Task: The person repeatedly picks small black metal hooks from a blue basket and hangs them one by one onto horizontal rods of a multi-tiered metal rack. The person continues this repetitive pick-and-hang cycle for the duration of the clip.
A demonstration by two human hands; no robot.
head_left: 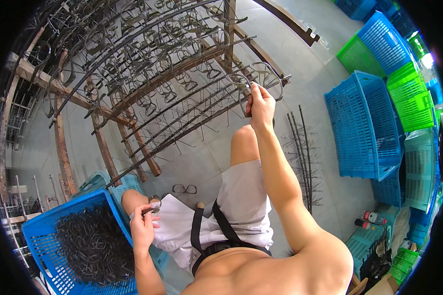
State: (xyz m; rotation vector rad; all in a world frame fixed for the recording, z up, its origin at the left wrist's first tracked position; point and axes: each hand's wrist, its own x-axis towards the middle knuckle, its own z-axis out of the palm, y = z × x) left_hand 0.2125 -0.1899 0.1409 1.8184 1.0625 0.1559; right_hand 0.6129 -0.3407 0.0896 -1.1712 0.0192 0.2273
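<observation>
My right hand (263,105) is stretched forward and pinches a dark eyeglass frame (238,76) by the fingertips. That frame is at the right end of a wooden rack (153,167) whose metal rods carry many hooks. Near my left knee, my left hand (143,226) holds a small dark piece, probably an eyeglass frame (154,209), partly hidden by the fingers. Beside that hand stands a blue plastic crate (109,197) heaped with dark eyeglass frames (92,243). Many more frames (158,55) hang on the rack's upper rods, while the lower hooked rods (192,129) before me look bare.
One loose eyeglass frame (184,189) lies on the floor between my legs. Several hooked rods (301,155) rest on the floor to my right. Beyond them stand a blue crate (350,125), green crates (409,96) and a bottle (373,217) on a teal crate (365,239).
</observation>
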